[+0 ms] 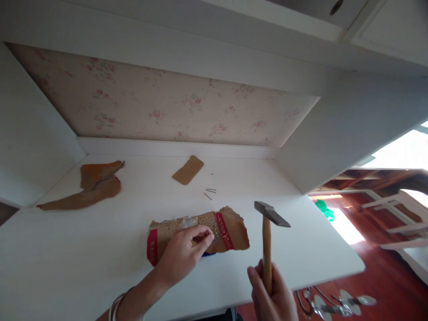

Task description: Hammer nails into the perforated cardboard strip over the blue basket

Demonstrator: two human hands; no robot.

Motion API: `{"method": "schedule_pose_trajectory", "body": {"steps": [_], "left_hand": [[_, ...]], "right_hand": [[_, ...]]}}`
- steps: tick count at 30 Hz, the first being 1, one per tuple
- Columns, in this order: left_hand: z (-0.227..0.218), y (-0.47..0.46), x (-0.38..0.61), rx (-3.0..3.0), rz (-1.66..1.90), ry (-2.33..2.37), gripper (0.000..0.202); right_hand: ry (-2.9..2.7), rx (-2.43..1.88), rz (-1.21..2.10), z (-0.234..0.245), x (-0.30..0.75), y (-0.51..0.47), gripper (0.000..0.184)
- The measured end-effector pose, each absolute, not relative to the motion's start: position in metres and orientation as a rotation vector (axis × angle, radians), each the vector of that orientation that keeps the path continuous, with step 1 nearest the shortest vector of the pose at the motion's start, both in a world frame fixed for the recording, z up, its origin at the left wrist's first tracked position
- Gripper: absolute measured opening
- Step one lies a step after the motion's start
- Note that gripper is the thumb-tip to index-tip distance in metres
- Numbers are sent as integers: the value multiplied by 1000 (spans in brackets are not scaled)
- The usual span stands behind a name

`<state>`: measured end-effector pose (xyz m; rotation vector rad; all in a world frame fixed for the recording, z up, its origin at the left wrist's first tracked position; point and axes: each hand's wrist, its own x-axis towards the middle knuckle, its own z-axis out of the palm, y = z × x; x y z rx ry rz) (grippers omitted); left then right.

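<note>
My right hand (271, 292) grips the wooden handle of a hammer (266, 236), its metal head raised at the right of the cardboard. Thumb and forefinger of my left hand (185, 249) are pinched together over a torn piece of cardboard (237, 229) with red printed bands. What sits between those fingertips is too small to make out. Many small holes dot the cardboard's middle around the fingertips. A bit of blue shows under its near edge. Several thin nails (210, 191) lie on the white surface beyond it.
A small perforated tan card (188, 170) lies near the back of the white tabletop (133, 236). Torn cardboard scraps (96, 185) lie at the left. White side panels and an overhead cabinet (234, 40) enclose the surface. A lamp with glass shades (344, 303) is at lower right.
</note>
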<state>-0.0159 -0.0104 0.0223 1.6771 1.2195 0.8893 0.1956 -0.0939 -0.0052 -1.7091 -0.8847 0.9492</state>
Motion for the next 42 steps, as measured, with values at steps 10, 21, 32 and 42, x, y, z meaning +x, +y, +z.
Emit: {"method": "schedule_pose_trajectory", "body": {"steps": [10,21,32,42], "left_hand": [[23,9,-25,1586,892,1328,17],[31,7,-24,1648,878,1391,16],[18,8,-11,1958,893,1423,16],[5,6,-7,2056,824,1426,16]], "right_hand": [[-827,-1790,1011,-4,196,-42,61],[-736,-1529,1175,-11,184,-33,38],[-575,-1503,1193,-13,187,-72,44],[-574,-1544,1213,-31,187,-82,44]]}}
